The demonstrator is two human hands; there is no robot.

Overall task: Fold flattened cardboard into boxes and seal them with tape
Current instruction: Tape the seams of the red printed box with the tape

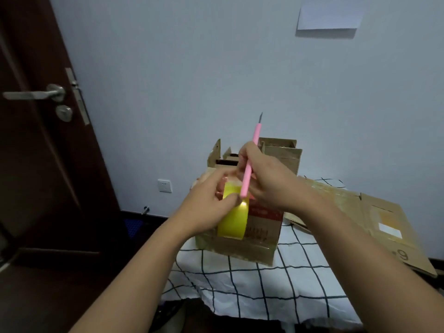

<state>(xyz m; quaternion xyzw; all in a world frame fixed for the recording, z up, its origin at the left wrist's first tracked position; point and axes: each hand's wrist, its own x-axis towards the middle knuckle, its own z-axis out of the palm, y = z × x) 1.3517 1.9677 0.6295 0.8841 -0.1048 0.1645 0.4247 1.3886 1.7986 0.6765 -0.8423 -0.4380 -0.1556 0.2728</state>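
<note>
My left hand grips a yellow tape roll, held up in front of a closed cardboard box on the checked tablecloth. The thumb presses on the roll's upper edge. My right hand holds a pink craft knife, its blade pointing up and its pink butt end down at the roll's top. Fingers of the right hand reach toward the roll's top, where the tape end is hidden. Behind stands an open cardboard box with its flaps up.
Flattened cardboard lies on the right of the table, which has a white cloth with dark grid lines. A dark door with a metal handle stands at the left. A pale wall is behind, with a socket low down.
</note>
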